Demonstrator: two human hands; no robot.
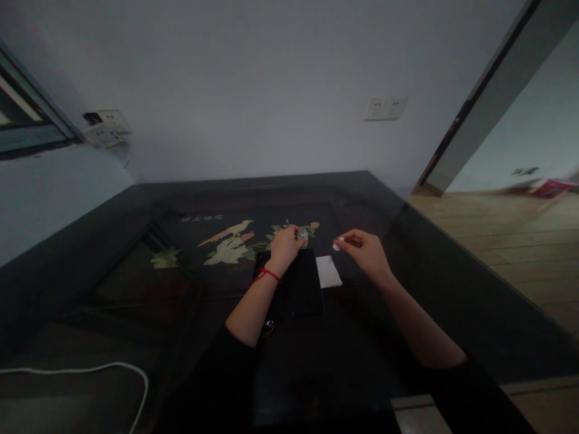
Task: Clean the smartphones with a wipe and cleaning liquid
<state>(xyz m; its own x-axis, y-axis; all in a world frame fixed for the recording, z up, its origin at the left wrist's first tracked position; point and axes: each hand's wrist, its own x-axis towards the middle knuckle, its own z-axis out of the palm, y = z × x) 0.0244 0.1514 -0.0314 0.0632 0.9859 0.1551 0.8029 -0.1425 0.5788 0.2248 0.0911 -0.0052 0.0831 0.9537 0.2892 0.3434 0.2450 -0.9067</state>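
With its fingers closed, my left hand (pixel 283 246) grips a small clear container (pixel 303 233) above the dark table. A red cord circles that wrist. My right hand (pixel 362 248) pinches a small white round piece (pixel 335 246) between thumb and fingertips; it looks like a cap, but its exact kind is too small to tell. The two hands are apart. Below and between them lies a white square of paper or card (pixel 329 272). It sits beside a flat black phone-like slab (pixel 306 286), which is partly under my left hand.
The glossy dark table (pixel 357 337) carries a bird-and-flower picture (pixel 228 250). A small shiny object (pixel 268 328) lies by my left forearm. A white cable (pixel 113 365) curves at lower left. A pale object (pixel 418 416) is at the near edge. Behind stands a wall with sockets (pixel 386 109).
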